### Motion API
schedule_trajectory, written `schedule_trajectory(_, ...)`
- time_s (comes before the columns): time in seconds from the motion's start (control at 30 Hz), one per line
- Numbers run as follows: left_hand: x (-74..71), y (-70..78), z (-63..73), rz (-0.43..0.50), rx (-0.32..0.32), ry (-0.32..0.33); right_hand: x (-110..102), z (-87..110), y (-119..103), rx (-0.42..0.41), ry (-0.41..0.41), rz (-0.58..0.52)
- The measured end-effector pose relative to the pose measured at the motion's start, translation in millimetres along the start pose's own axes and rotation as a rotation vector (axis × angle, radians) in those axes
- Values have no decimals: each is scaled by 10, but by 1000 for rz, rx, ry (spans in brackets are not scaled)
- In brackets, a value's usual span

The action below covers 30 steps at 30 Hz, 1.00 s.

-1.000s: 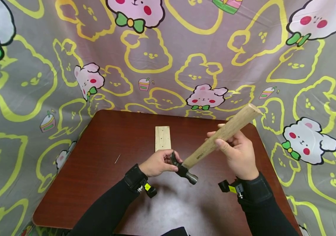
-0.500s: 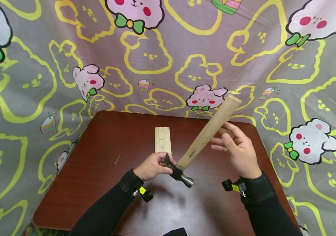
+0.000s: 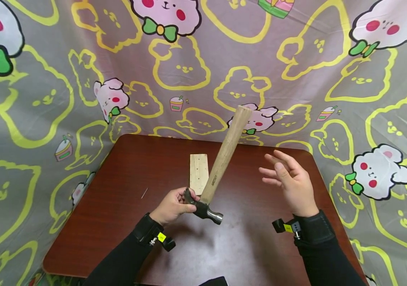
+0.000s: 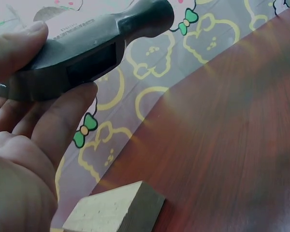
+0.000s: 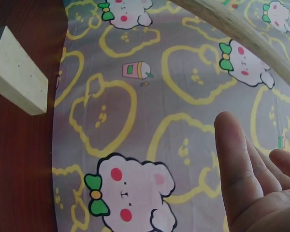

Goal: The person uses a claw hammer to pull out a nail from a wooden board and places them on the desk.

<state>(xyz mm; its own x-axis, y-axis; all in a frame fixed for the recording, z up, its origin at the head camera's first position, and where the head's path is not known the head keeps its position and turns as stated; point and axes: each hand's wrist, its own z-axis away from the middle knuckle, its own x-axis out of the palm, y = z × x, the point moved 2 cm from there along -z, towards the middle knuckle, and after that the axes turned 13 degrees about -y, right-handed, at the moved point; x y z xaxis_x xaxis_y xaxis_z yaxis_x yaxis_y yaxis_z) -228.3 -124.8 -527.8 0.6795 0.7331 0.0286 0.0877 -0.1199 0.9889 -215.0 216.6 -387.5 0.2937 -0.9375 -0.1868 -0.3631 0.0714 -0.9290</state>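
My left hand (image 3: 175, 205) grips a claw hammer (image 3: 205, 212) by the claw side of its dark metal head, thumb on one face and fingers on the other. The wooden handle (image 3: 225, 155) slants up and to the right, its butt end toward the back wall. In the left wrist view the hammer head (image 4: 82, 46) lies between thumb and fingers, its round striking face pointing away from the hand. My right hand (image 3: 293, 184) is off the hammer, to its right, fingers spread loosely with nothing in them. The right wrist view shows the handle (image 5: 246, 38) beyond the fingers.
Behind the hammer a pale wooden block (image 3: 198, 171) with small dark dots on top lies on the reddish-brown table (image 3: 117, 222). A thin nail (image 3: 144, 193) lies at the left. Patterned cloth (image 3: 189, 71) hangs around the table's back and sides.
The right hand has let go of the handle and drawn slightly away to the right. The left hand has carried the hammer left, and its handle now stands more steeply.
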Motion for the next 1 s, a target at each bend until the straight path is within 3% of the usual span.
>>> schedule_trajectory(0.1, -44, -10, 86, 16, -8, 34, -26, -4, 48, 25, 11, 32)
schedule_trajectory(0.33, -110, -56, 325, 105, -22, 119, -194, -59, 275, 182, 67, 337)
schedule_trajectory(0.47, -136, -127, 443, 160, -19, 157, -312, -77, 437, 250, 88, 422)
schedule_trajectory(0.57, -170, -191, 515, 150, -36, 202, -381, -82, 520, 293, 100, 484)
schedule_trajectory(0.77, -216, -319, 643, 181, -90, 308, -519, -100, 710, 461, 80, 724)
schedule_trajectory(1.0, -278, -407, 757, 281, -149, 391, -667, -118, 961, 531, 45, 868)
